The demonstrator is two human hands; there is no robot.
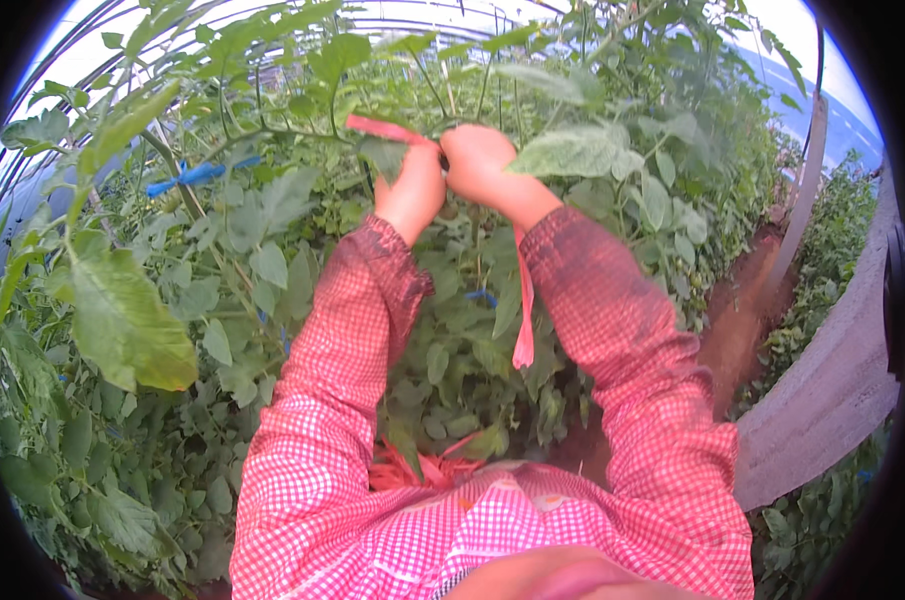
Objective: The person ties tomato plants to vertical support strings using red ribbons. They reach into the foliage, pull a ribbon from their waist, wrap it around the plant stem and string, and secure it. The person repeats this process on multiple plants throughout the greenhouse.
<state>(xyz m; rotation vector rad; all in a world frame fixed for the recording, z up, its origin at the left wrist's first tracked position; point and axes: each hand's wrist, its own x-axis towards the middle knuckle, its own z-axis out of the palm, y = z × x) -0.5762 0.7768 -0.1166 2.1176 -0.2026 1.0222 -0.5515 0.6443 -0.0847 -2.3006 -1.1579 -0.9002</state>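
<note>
My left hand and my right hand meet at the upper middle, among tomato plants. Both are closed on a red plastic tie strip, one end of which sticks out to the left above my left hand. A red tail hangs beneath my right wrist. Between the fingers, the strip and whatever it passes around are hidden. A leafy tomato stem runs in from the left towards my hands, and a leaf lies against my left thumb.
A blue tie circles a stem on the left. At my waist sits a bundle of red strips. Large leaves stand close on the left. To the right are a slanting grey post, a soil path and a broad grey beam.
</note>
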